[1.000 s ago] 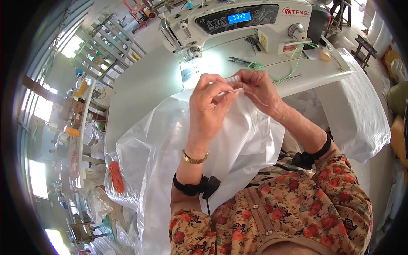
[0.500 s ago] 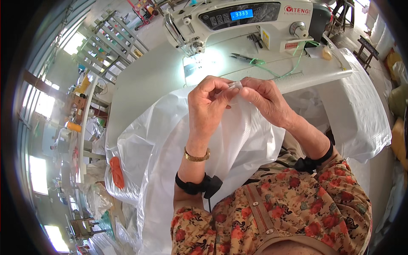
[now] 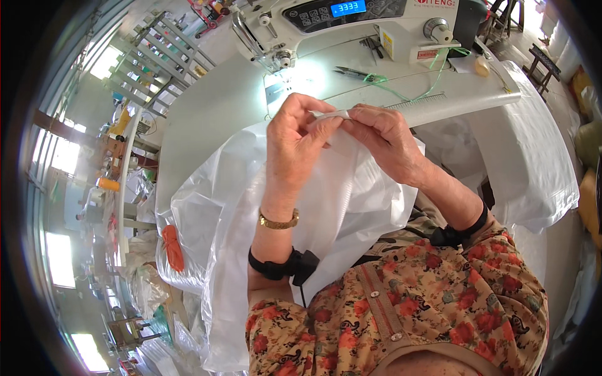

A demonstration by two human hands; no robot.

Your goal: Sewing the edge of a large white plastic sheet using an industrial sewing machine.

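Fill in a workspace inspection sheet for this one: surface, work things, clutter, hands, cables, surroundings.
Surface: pale sewing table, brightly lit near the needle.
Work things: white sheeting, spread toward the lap; sewing machine beyond the hands.
Clutter: dark pointed tool and green cord on the table; orange-red bundle at left.
Hands: left hand and right hand pinch the sheeting's edge.
Cables: thin black cable below the left armband.
Surroundings: slatted rack at left, dark stool at right.

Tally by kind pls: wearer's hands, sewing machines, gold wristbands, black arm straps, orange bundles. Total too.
Hands (left hand, right hand, both gripping white sheeting): 2
Sewing machine: 1
Gold wristband: 1
Black arm straps: 2
Orange bundle: 1
Total: 7
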